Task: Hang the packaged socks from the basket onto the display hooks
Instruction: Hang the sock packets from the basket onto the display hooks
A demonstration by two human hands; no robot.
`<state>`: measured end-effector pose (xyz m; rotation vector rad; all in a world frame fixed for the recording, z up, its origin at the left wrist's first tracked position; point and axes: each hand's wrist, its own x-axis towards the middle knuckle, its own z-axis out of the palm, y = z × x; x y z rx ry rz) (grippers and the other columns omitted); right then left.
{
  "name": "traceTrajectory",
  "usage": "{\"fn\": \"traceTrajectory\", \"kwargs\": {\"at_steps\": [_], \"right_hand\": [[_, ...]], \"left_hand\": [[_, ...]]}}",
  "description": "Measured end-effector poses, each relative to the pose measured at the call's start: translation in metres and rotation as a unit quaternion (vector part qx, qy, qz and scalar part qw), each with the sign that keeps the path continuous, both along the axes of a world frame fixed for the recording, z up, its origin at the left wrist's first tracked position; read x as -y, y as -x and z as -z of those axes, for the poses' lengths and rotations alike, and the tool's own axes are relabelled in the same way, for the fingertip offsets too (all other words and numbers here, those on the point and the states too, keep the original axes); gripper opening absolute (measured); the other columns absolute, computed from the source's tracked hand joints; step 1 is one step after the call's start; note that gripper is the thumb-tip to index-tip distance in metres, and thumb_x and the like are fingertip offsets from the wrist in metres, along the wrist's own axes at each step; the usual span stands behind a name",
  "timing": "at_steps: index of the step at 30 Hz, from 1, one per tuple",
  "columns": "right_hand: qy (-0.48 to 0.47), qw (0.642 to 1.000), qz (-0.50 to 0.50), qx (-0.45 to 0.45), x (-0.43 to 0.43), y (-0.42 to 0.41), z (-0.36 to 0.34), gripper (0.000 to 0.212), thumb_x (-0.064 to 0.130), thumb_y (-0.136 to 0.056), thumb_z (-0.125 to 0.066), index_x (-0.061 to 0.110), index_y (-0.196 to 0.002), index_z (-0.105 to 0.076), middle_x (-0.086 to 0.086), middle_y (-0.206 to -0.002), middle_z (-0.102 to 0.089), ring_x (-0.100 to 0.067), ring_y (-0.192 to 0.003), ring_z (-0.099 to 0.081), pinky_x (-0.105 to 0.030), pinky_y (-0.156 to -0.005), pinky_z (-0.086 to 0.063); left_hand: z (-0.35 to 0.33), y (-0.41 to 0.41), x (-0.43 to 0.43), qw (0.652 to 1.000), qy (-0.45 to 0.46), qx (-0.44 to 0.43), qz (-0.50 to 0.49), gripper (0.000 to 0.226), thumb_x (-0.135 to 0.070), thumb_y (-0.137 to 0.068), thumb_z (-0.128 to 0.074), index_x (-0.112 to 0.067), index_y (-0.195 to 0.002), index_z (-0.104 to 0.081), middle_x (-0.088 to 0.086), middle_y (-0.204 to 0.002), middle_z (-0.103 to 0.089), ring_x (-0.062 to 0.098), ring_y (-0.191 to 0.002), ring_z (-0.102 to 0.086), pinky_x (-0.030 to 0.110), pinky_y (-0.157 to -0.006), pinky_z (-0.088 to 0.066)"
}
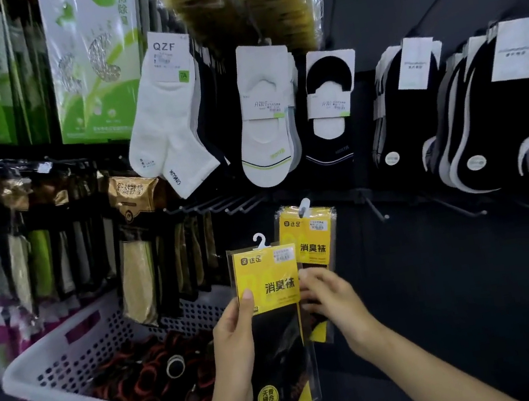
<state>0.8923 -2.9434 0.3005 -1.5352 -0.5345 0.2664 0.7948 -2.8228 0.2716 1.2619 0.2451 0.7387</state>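
1. Left hand [235, 329] grips front sock pack [268, 279], thumb on its yellow card, above the basket's [69, 331] right corner.
2. Right hand [330, 297] pinches rear pack [311, 244], held higher.
3. Best approach: separate the packs, then slide the rear pack's white hanger [304, 206] squarely onto a bare hook [239, 206].

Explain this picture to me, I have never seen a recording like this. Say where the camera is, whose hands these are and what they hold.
There is no machine here: a person wears one camera on the head, looking forward and down at their own hands in a shop. The left hand holds a yellow-carded sock pack by its edge, thumb on the front. The right hand grips a second pack just behind it. Lower left is a white perforated basket with dark goods inside. Above are bare black hooks and hanging socks.
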Motion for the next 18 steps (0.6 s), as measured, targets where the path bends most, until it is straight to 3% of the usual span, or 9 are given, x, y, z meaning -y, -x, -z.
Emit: {"fn": "traceTrajectory", "kwargs": {"at_steps": [3,9,11,14,16,18], "right_hand": [[-0.011,1.0,-0.016,-0.003,0.004,0.007,-0.004,0.022,0.026,-0.093,-0.057,0.011,-0.107,-0.066,-0.002,-0.098,-0.074,-0.011,-0.089,-0.071,-0.019,-0.071,-0.055],[-0.096,0.991,0.094,0.019,0.022,-0.006,-0.015,0.014,0.02,-0.091,-0.061,0.009,-0.098,-0.066,0.001,-0.085,-0.076,-0.008,-0.078,-0.072,-0.013,-0.06,-0.053],[-0.104,0.988,0.11,0.014,0.023,-0.012,-0.018,0.013,0.02,-0.092,-0.06,0.008,-0.095,-0.065,0.001,-0.083,-0.076,-0.007,-0.075,-0.071,-0.014,-0.06,-0.053],[-0.096,0.988,0.118,0.005,0.019,-0.021,-0.019,0.014,0.02,-0.092,-0.06,0.007,-0.091,-0.064,-0.001,-0.081,-0.075,-0.008,-0.072,-0.071,-0.016,-0.058,-0.053],[-0.082,0.989,0.123,-0.005,0.013,-0.027,-0.019,0.015,0.021,-0.092,-0.06,0.007,-0.089,-0.064,-0.003,-0.081,-0.074,-0.013,-0.073,-0.07,-0.021,-0.063,-0.055],[-0.075,0.989,0.126,-0.016,0.006,-0.033,-0.017,0.015,0.021,-0.092,-0.06,0.007,-0.09,-0.065,-0.007,-0.083,-0.074,-0.017,-0.076,-0.07,-0.027,-0.069,-0.057]], "left_hand": [[-0.005,-0.002,0.01,1.0,0.002,0.005,0.026,0.022,-0.033,-0.092,-0.052,-0.024,-0.098,-0.072,-0.001,-0.094,-0.075,0.013,-0.087,-0.071,0.021,-0.067,-0.055],[-0.023,-0.018,0.018,0.997,-0.042,0.02,0.061,0.035,-0.038,-0.086,-0.054,-0.028,-0.119,-0.058,-0.004,-0.101,-0.072,0.005,-0.091,-0.069,0.015,-0.07,-0.054],[-0.026,-0.024,0.021,0.996,-0.048,0.018,0.067,0.034,-0.033,-0.09,-0.054,-0.028,-0.124,-0.054,-0.008,-0.096,-0.069,0.006,-0.091,-0.067,0.021,-0.081,-0.054],[-0.026,-0.03,0.023,0.997,-0.055,0.019,0.058,0.043,-0.032,-0.09,-0.055,-0.024,-0.131,-0.05,-0.002,-0.113,-0.067,0.012,-0.105,-0.064,0.037,-0.099,-0.048],[-0.022,-0.034,0.022,0.997,-0.061,0.019,0.04,0.044,-0.033,-0.09,-0.054,-0.025,-0.133,-0.048,-0.004,-0.119,-0.064,0.005,-0.106,-0.061,0.025,-0.094,-0.049],[-0.017,-0.042,0.02,0.997,-0.077,0.012,0.027,0.044,-0.032,-0.092,-0.053,-0.026,-0.135,-0.046,-0.014,-0.118,-0.059,-0.011,-0.099,-0.057,0.004,-0.077,-0.046]]}}
